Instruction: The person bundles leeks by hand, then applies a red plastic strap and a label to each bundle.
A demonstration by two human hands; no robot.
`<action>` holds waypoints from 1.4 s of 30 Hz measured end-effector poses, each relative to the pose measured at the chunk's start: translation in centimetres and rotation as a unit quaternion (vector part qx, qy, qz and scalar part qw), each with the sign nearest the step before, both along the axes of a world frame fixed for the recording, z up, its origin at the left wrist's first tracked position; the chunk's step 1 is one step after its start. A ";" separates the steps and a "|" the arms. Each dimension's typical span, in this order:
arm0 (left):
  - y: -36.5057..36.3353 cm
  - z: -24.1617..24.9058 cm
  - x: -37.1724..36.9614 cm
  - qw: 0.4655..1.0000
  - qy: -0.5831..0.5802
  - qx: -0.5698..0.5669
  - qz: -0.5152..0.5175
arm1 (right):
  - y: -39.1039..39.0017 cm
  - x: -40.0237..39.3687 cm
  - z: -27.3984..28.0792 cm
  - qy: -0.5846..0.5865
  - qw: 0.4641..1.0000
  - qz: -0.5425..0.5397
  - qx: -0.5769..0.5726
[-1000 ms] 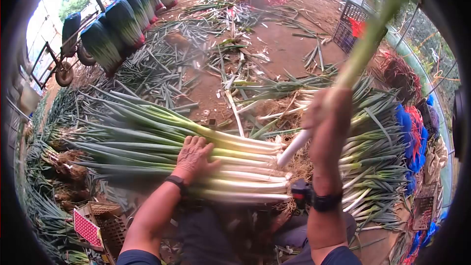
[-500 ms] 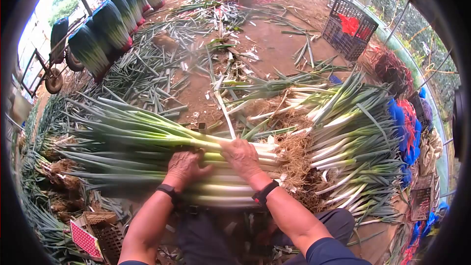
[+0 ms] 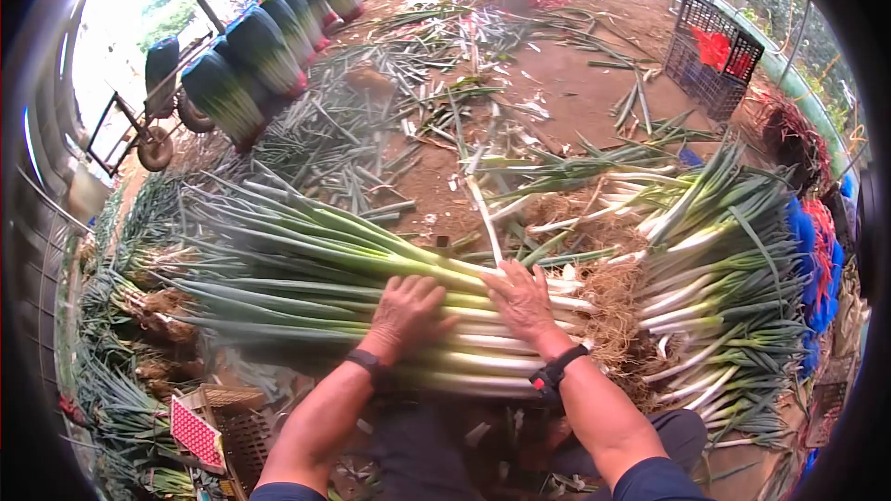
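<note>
A wide row of green onions (image 3: 464, 329) lies crosswise in front of me, white stems and roots to the right, green leaves to the left. My left hand (image 3: 406, 315) rests on the stems near where they turn green, fingers spread. Farther right, my right hand (image 3: 524, 301) lies over the white stems with its fingers apart. Brown roots (image 3: 613, 315) hang at the stem ends. Beside them is a second pile of green onions (image 3: 724, 288), its leaves pointing right.
Wrapped onion bundles (image 3: 264, 46) stand on a cart at the upper left. A black crate (image 3: 713, 56) with red material is at the upper right, a brown crate (image 3: 237, 431) at the lower left. Loose leaves (image 3: 343, 121) litter the ground.
The whole view has shifted, so everything appears farther right. Both hands have their fingers more spread on the onions than before.
</note>
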State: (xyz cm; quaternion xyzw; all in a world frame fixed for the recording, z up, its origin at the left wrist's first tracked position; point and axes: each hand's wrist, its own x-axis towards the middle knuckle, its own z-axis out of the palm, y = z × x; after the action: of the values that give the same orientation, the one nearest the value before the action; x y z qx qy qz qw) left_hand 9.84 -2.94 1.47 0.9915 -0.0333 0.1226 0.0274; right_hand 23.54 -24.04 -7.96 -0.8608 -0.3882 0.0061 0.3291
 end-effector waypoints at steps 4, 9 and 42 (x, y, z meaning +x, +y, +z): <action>-0.2 3.1 0.6 0.998 -0.052 -0.004 -0.037 | -0.6 0.3 -0.3 0.032 0.998 0.043 -0.027; 3.9 1.3 2.1 0.997 0.076 0.026 0.000 | -1.0 0.9 0.0 0.071 0.994 0.086 -0.016; 3.3 1.2 0.4 0.993 0.116 0.012 0.019 | -9.4 2.9 -1.3 0.092 0.992 0.022 -0.085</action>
State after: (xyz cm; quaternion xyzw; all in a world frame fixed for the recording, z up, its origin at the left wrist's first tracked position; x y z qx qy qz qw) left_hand 10.27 0.37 2.62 0.9998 -0.0124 0.0064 0.0171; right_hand 26.45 -33.41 -9.29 -0.8728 -0.3731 0.1256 0.2886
